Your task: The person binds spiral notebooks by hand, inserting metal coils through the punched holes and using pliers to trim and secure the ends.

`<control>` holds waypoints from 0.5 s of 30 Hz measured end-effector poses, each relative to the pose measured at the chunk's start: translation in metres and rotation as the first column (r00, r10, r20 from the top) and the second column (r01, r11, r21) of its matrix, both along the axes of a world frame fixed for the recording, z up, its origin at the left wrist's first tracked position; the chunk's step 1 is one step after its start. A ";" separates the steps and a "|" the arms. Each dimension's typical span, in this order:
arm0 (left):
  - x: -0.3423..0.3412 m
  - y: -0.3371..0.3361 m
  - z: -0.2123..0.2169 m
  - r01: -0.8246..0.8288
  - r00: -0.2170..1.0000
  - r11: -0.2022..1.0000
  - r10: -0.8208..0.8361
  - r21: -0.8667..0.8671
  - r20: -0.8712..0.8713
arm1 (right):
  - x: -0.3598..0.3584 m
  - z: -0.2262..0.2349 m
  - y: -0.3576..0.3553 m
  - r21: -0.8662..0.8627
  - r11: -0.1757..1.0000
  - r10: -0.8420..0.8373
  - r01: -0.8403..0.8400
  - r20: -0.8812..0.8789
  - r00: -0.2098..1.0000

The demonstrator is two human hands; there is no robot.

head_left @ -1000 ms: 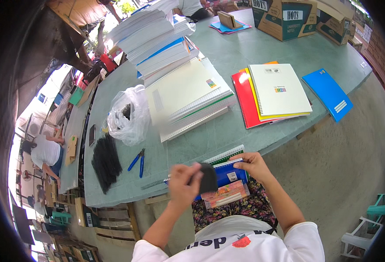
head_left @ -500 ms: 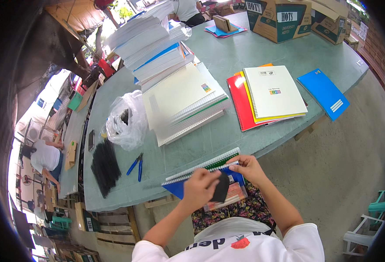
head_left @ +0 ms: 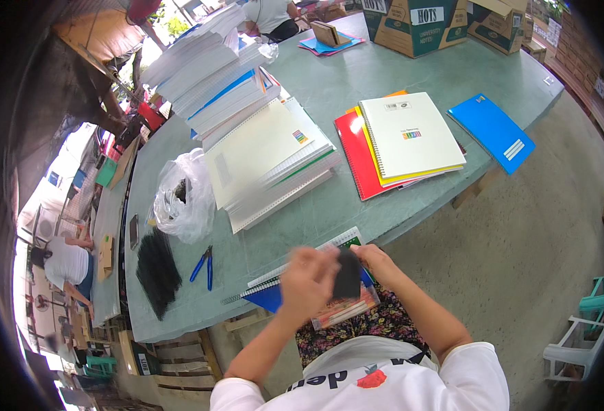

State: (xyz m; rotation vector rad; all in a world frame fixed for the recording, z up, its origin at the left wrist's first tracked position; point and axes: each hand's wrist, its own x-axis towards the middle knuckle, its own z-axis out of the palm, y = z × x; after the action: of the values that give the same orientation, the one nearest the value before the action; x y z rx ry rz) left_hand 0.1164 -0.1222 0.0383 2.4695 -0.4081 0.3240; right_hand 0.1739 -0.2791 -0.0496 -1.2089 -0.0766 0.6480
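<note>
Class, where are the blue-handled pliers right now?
The blue-handled pliers lie on the green table, left of the person's left hand, between the clear plastic bag and black bundle.

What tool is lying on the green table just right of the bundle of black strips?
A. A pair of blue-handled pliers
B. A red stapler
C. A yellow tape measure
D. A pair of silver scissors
A. A pair of blue-handled pliers lies on the green table just right of the bundle of black strips, below the clear plastic bag.
</note>
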 end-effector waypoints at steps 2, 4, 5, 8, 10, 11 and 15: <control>0.023 0.006 0.010 -0.328 0.867 0.913 0.393 -0.242 0.306 | -0.005 0.029 -0.004 -0.187 0.982 -0.028 0.007 -0.107 0.994; 0.019 -0.003 0.005 -0.172 0.978 0.968 0.189 -0.182 0.084 | -0.008 -0.001 -0.002 -0.107 0.990 -0.106 0.091 -0.141 0.984; 0.020 -0.005 0.006 0.007 0.989 0.989 -0.028 -0.147 -0.143 | -0.006 -0.009 0.000 -0.013 0.984 -0.177 0.178 -0.175 0.968; 0.070 0.032 0.002 -0.356 0.911 0.834 0.209 -0.421 -0.356 | 0.000 -0.023 0.001 0.136 0.990 -0.002 0.021 -0.135 0.991; 0.089 0.091 -0.042 -0.479 0.845 0.824 0.340 -0.302 -0.413 | -0.004 -0.002 0.012 0.018 0.993 0.116 -0.119 0.124 0.986; 0.089 0.104 -0.047 -0.480 0.845 0.824 0.342 -0.301 -0.411 | -0.007 0.010 0.014 -0.135 0.974 0.219 -0.182 0.351 0.910; 0.070 0.070 0.001 -0.310 0.948 0.927 0.285 0.213 0.141 | -0.007 0.022 0.008 0.036 0.999 -0.016 0.004 0.343 0.939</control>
State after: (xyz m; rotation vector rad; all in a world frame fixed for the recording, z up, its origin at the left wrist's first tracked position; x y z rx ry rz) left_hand 0.1867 -0.0520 0.0395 2.7562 -0.1149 0.5651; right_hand 0.1664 -0.2708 -0.0281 -1.2780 -0.3734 0.4182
